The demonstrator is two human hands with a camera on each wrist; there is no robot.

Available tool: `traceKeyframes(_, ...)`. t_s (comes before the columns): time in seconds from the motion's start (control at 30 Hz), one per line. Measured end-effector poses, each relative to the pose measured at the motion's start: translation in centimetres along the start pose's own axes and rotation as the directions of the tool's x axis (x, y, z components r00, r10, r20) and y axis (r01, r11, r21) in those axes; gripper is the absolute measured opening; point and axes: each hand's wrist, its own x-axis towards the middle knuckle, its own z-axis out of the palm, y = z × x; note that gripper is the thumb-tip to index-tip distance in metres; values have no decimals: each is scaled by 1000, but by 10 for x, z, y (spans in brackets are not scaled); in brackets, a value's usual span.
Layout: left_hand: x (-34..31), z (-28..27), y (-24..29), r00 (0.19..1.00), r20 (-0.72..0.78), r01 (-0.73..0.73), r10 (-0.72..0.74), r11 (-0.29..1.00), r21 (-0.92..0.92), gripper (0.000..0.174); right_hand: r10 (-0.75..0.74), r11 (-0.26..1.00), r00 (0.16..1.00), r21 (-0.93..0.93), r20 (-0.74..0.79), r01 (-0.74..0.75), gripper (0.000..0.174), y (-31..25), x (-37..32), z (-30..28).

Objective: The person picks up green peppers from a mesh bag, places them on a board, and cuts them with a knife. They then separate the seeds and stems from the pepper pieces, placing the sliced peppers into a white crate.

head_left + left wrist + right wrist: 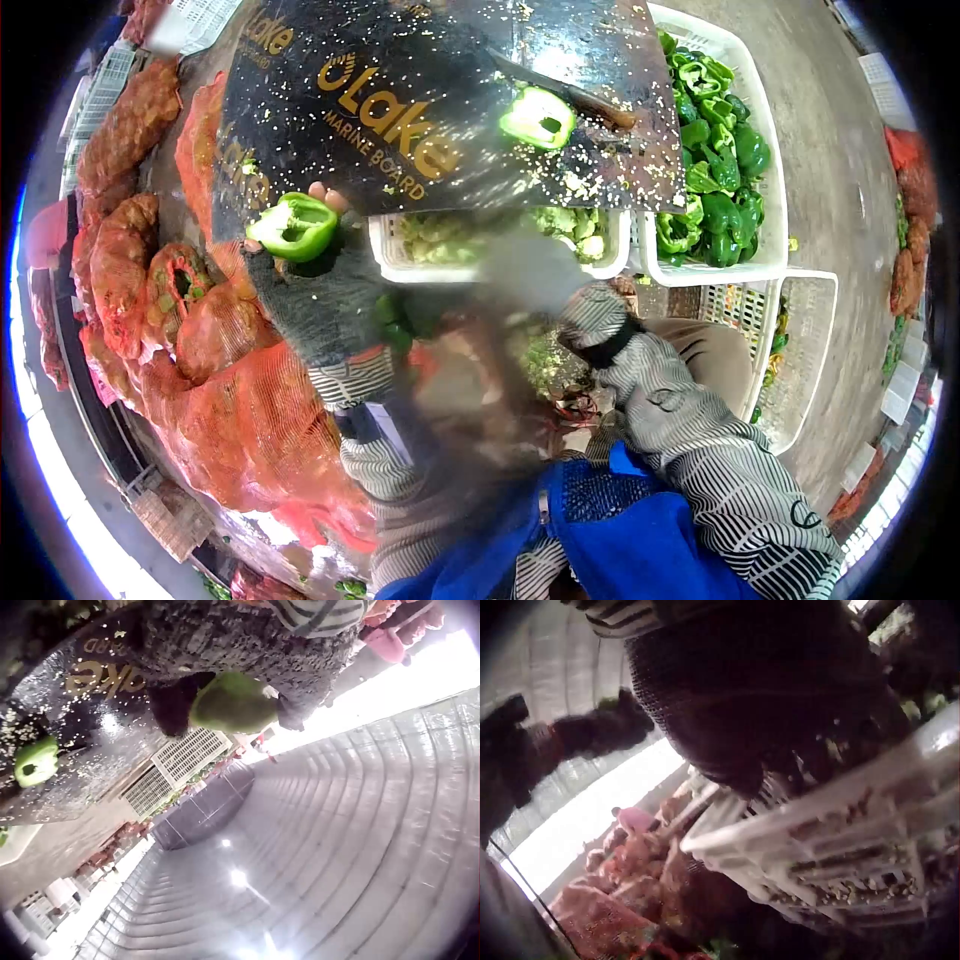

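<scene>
My left hand [325,300], in a dark grey glove, grips a hollow green pepper half [300,228] beside the near left edge of the black board [300,120]. The left wrist view shows that glove [255,652] around the pepper piece [234,705]. Blurred, my right hand [540,280] is at the near rim of the white crate [430,272] under the board; in the right wrist view the dark glove [765,697] is over the crate rim [802,814], its fingers too dark to read. Another pepper half [540,118] lies on the board beside a knife [590,103].
Green peppers [725,160] fill a white crate [775,190] right of the board. Pale scraps [575,225] lie in the crate below the board. Red mesh sacks [250,420] crowd the left side. Another white crate [810,370] stands at the lower right. Seeds are scattered over the board.
</scene>
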Motion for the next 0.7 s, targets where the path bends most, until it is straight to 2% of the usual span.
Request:
traceKeyframes(0.03,-1,6,-2,998,-62,-32,30,999,-33,67,-198,979,956,95,218,181,35,2,-27,-52)
traceKeyframes(0.07,-2,8,-2,990,-128,-69,61,996,-61,66,-198,979,954,92,226,182,35,17,-22,-42)
traceKeyframes(0.13,-5,8,-1,992,-121,-56,47,995,-76,66,-209,978,961,57,182,202,36,48,8,-6)
traceKeyframes(0.17,-8,12,-1,990,-129,-67,61,997,-42,65,-123,981,980,165,155,97,38,53,18,3)
traceKeyframes(0.2,-12,11,0,988,-137,-75,74,997,-4,64,-130,980,979,170,159,103,38,59,32,12)
traceKeyframes(0.23,-16,6,8,999,-21,47,-48,998,-31,62,-59,993,964,110,259,32,41,59,44,13)
traceKeyframes(0.27,-19,1,9,999,-25,46,-46,999,-24,62,17,999,937,40,348,-33,43,60,56,15)
traceKeyframes(0.3,-22,-4,9,1000,-13,23,-23,1000,3,63,20,996,883,71,470,-61,45,65,66,13)
traceKeyframes(0.33,-26,-5,9,1000,-5,0,1,999,32,63,11,996,880,77,475,-53,45,59,69,10)
traceKeyframes(0.37,-28,-3,11,998,-31,53,-53,999,-4,51,109,925,891,284,441,-254,47,54,71,7)
traceKeyframes(0.4,-31,-6,11,998,-38,51,-51,999,0,51,214,771,876,476,432,-423,50,49,72,7)
traceKeyframes(0.43,-33,-6,12,998,-14,58,-58,998,-1,56,318,548,838,635,444,-545,53,43,72,7)
traceKeyframes(0.47,-33,-4,12,998,23,64,-64,998,-3,61,317,549,842,639,437,-538,53,36,75,9)
traceKeyframes(0.5,-35,1,11,999,10,51,-52,999,7,59,106,882,935,402,338,-245,46,26,77,13)
traceKeyframes(0.53,-35,0,12,998,26,55,-55,998,0,59,-131,991,938,71,321,114,40,12,74,15)
traceKeyframes(0.57,-32,-4,11,999,7,38,-38,999,10,60,-47,978,995,209,85,28,31,-22,63,8)
traceKeyframes(0.6,-29,-6,10,1000,-18,22,-22,1000,18,60,-323,946,928,-60,-187,318,34,-27,52,22)
traceKeyframes(0.63,-30,-3,10,999,2,49,-49,999,9,60,-375,887,849,124,-372,446,44,-34,48,31)
traceKeyframes(0.67,-30,-1,9,999,7,50,-50,999,-2,60,-380,833,925,442,20,333,51,-43,41,3)
traceKeyframes(0.7,-30,2,7,998,-52,44,-45,999,-22,58,-313,798,936,578,159,169,51,-47,47,-4)
